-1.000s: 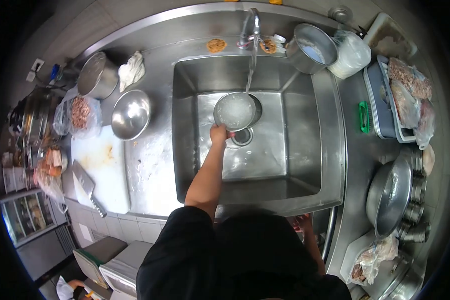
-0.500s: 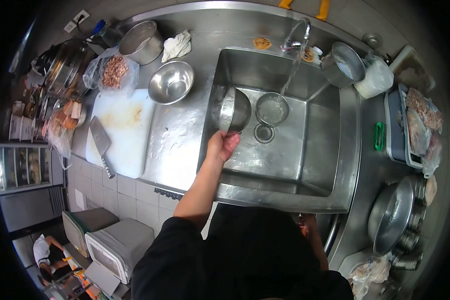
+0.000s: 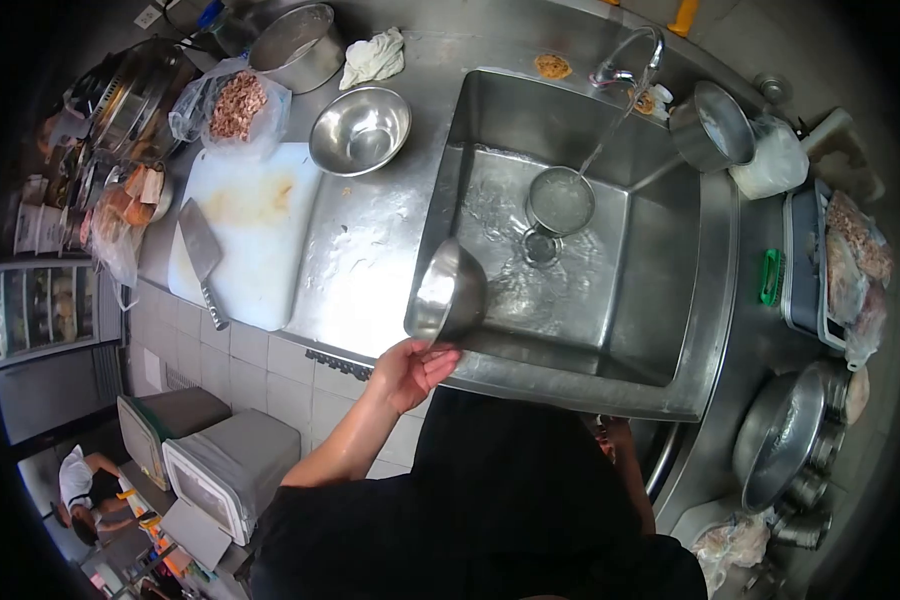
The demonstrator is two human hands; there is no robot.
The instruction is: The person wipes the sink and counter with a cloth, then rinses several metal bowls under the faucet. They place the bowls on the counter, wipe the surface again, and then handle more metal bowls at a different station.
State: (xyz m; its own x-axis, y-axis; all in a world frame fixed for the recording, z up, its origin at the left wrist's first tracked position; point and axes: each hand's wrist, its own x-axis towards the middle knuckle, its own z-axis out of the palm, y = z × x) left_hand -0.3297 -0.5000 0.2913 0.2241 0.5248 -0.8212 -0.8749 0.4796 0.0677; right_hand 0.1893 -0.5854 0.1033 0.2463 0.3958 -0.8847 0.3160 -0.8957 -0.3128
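My left hand (image 3: 416, 372) grips the rim of a steel bowl (image 3: 448, 292), held tilted over the near left edge of the sink (image 3: 660, 300). Water runs from the faucet (image 3: 625, 62) into a smaller round metal container (image 3: 562, 200) on the sink floor, beside the drain (image 3: 542, 247). Low by my body, my right hand (image 3: 607, 432) shows only in part next to the sink's front edge. Something reddish is near it, and its fingers are too hidden to read.
Left of the sink are another steel bowl (image 3: 360, 130), a white cutting board (image 3: 235, 240) with a cleaver (image 3: 202, 250), and a bag of chopped meat (image 3: 238, 105). On the right stand a pot (image 3: 712, 125), a bin of bagged meat (image 3: 808, 260) and a large basin (image 3: 785, 440). A person (image 3: 80, 485) is farther off.
My left hand has drawn the bowl out of the sink's middle, toward my body and slightly left. The view has shifted a little. Water still runs into the small container.
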